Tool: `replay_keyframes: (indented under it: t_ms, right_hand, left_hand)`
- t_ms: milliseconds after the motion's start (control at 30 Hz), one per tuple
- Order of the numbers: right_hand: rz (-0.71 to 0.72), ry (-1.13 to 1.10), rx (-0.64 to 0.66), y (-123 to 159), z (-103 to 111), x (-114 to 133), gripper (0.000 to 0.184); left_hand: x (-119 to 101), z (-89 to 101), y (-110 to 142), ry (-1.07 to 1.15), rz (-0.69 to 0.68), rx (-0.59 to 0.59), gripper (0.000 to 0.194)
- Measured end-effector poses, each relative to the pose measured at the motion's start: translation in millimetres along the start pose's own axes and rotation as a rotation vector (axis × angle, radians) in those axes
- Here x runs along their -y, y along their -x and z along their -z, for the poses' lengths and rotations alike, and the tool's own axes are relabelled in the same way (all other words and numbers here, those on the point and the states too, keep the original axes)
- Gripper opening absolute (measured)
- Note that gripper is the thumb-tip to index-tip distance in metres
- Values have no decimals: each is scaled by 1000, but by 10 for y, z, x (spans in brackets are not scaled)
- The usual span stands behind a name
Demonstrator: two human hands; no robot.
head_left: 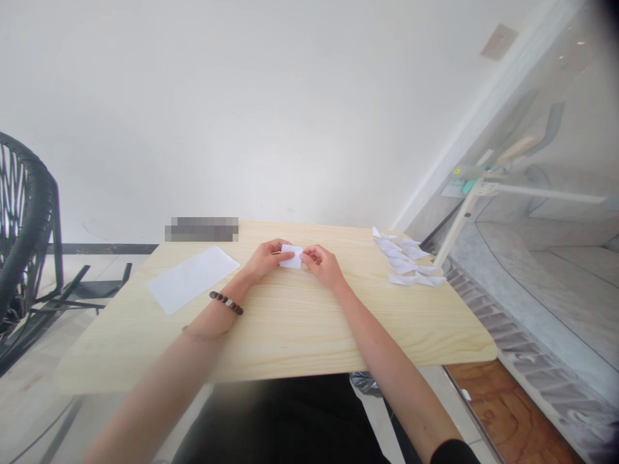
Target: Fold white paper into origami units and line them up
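Observation:
Between my two hands is a small folded piece of white paper (291, 258), held just over the middle of the table. My left hand (267, 259) grips its left side, thumb on top and fingers behind. At the right edge, my right hand (323, 263) pinches the paper between thumb and curled fingers. A flat stack or sheet of white paper (192, 278) lies on the table to the left. Over on the right side sit several folded white paper pieces (403, 264) with pointed ends, grouped in rows.
The light wooden table (290, 335) stands against a white wall. A blurred-out dark item (202, 229) is at its back left edge. A black woven chair (33, 193) stands at the left. Right of the table are a white metal stand (457, 232) and a grey sofa (546, 258).

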State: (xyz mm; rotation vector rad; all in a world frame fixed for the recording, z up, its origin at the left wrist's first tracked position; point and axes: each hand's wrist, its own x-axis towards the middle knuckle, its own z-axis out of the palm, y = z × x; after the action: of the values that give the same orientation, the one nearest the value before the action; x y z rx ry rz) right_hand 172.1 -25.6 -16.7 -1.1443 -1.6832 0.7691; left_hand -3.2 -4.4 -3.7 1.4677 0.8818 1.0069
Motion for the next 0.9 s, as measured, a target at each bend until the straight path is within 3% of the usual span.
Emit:
replay_keyframes:
  t_ms: [167,433,600,733,900]
  right_hand:
    - [-32,-84,8,-12,2,-36,24]
    - [-112,-229,-24,-37,42,-36,23]
    - [-104,-204,-16,-33,46,-43,22]
    - [-48,-128,30,-10,49,-17,34]
    - [-30,40,65,6,51,0,22]
  left_hand:
    - [8,0,6,-13,46,32,41]
    - [65,2,-20,6,6,18,42]
    - [58,20,-18,14,7,15,43]
    - [19,8,-2,10,-17,6,42]
    - [-17,-7,12,6,-71,-24,38]
